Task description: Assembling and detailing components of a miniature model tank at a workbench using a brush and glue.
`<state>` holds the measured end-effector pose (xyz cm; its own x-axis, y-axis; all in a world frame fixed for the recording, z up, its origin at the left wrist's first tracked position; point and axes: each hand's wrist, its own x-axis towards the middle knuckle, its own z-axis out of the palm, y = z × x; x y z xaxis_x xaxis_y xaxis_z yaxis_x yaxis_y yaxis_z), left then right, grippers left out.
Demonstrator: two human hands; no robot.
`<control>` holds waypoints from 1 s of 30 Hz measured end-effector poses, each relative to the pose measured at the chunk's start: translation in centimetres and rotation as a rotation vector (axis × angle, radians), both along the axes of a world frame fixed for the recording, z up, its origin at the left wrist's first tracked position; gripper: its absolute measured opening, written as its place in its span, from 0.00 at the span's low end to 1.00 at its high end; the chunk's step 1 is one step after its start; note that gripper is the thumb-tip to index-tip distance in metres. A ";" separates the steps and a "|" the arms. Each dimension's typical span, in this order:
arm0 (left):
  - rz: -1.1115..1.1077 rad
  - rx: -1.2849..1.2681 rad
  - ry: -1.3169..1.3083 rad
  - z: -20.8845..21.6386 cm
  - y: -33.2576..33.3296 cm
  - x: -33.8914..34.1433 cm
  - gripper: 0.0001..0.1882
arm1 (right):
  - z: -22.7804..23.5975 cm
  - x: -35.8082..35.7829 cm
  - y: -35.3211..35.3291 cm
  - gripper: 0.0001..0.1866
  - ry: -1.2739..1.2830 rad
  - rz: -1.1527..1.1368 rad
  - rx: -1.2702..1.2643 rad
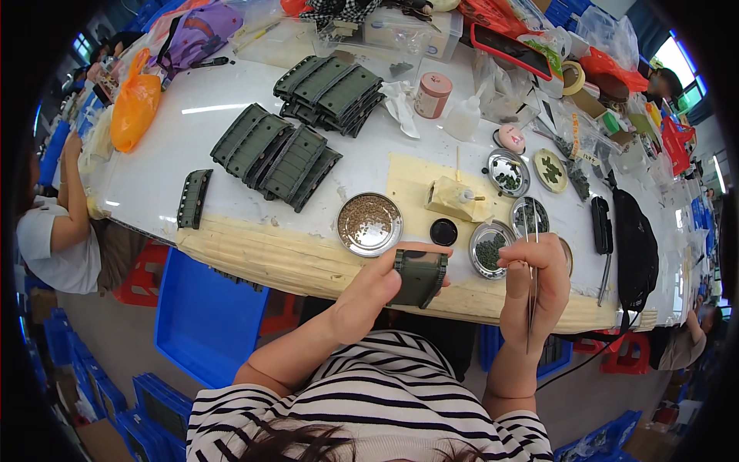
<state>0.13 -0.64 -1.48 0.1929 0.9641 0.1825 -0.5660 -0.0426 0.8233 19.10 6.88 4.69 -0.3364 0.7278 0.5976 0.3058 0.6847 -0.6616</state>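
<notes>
My left hand (pixel 366 296) grips a dark green curved plastic part (pixel 420 283) in front of my chest, near the table edge. A pair of metal tweezers (pixel 532 312) is pinched in my right hand (pixel 545 281), one end pointing toward the far side. Just beyond that hand is a round metal dish (pixel 473 260) of small dark green pieces. Another metal dish (pixel 339 231), holding tiny brown pieces, sits beyond my left hand. Whether the tweezers hold anything is too small to tell.
Stacked green curved parts (pixel 254 150) lie at the left, with a single one (pixel 194 199) apart. A yellow-wrapped block (pixel 454 199), a black round cap (pixel 443 232), a white squeeze bottle (pixel 463 119) and a black pouch (pixel 635 246) are around. A blue tray (pixel 204 316) is below the edge.
</notes>
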 end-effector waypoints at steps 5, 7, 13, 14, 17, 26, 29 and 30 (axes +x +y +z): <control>-0.102 -0.056 -0.112 -0.3 0.0 0.1 0.35 | -0.1 0.1 -0.3 0.02 -0.005 -0.002 -0.005; -0.059 -0.143 -0.099 0.1 -0.1 0.5 0.36 | -0.1 0.1 -0.5 0.02 0.002 -0.007 -0.014; 0.033 -0.204 0.017 1.2 -0.2 0.9 0.39 | -0.2 0.1 -0.5 0.02 0.008 -0.014 -0.021; 0.036 -0.198 0.024 1.2 -0.2 0.9 0.39 | -0.2 0.1 -0.5 0.02 0.009 -0.013 -0.023; 0.047 -0.177 0.045 1.2 -0.2 0.9 0.38 | -0.3 0.1 -0.4 0.01 0.004 -0.009 -0.014; 0.057 -0.179 0.052 1.4 -0.3 0.9 0.38 | -0.3 0.4 -0.1 0.01 -0.008 -0.017 -0.039; 0.058 -0.184 0.048 1.2 -0.3 0.9 0.39 | -0.4 0.4 0.1 0.01 -0.015 -0.013 -0.020; 0.058 -0.188 0.044 1.2 -0.2 0.9 0.39 | -0.4 0.4 0.2 0.01 -0.015 -0.027 -0.018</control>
